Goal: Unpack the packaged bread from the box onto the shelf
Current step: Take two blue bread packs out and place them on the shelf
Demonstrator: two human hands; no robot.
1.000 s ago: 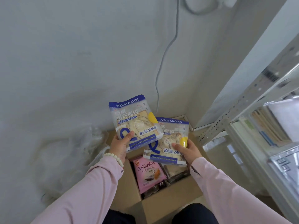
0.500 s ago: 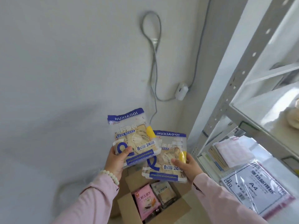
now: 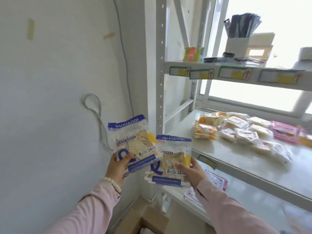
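My left hand (image 3: 119, 168) grips one blue-and-white HUXIAOQI bread pack (image 3: 133, 141) by its lower left corner. A second, matching bread pack (image 3: 170, 159) is held in my right hand (image 3: 191, 171), lower and to the right of the first. Both packs hang in the air just left of the white metal shelf (image 3: 236, 159), level with its middle board. The cardboard box (image 3: 146, 220) shows only its flaps at the bottom edge; its contents are hidden.
Several bread packs lie on the middle board: orange-printed ones (image 3: 205, 127), clear ones (image 3: 244, 132) and pink ones (image 3: 287, 132). The shelf's upright post (image 3: 160, 65) stands right behind my packs. The upper board holds sticky notes (image 3: 193, 54) and a pen holder (image 3: 238, 46).
The view has swung up and to the right, from the box to the shelf. Both hands have risen with their bread packs and come closer to the shelf.
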